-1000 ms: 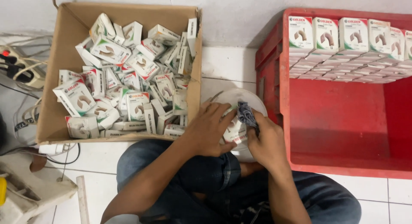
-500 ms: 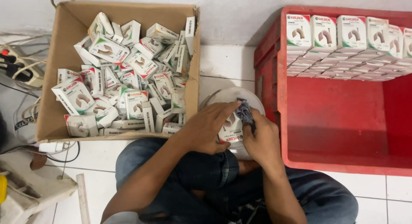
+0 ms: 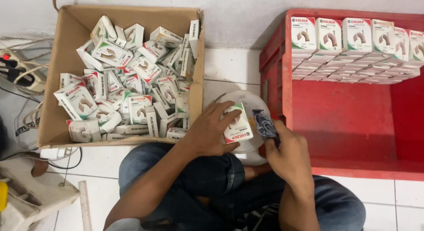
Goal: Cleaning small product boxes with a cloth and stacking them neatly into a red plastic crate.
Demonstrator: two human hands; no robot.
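My left hand [image 3: 211, 131] grips a small white carton with green and red corners [image 3: 239, 125], holding it over a round white lid [image 3: 254, 105] on the floor. My right hand [image 3: 289, 153] pinches a dark patterned cloth [image 3: 265, 123] just to the right of the carton, a small gap apart from it. A brown cardboard box [image 3: 62, 80] at my left is heaped with several of the same small cartons [image 3: 132, 76]. I sit cross-legged in blue jeans [image 3: 198, 178].
A red plastic crate [image 3: 353, 120] stands at my right with neat rows of the same cartons [image 3: 353, 49] along its far side. Cables and a power strip [image 3: 20, 72] lie at the far left. A white stool [image 3: 31, 200] sits at the lower left on the white tiles.
My right hand has drawn the cloth off the carton and moved right. My left hand has turned the carton so its printed face shows.
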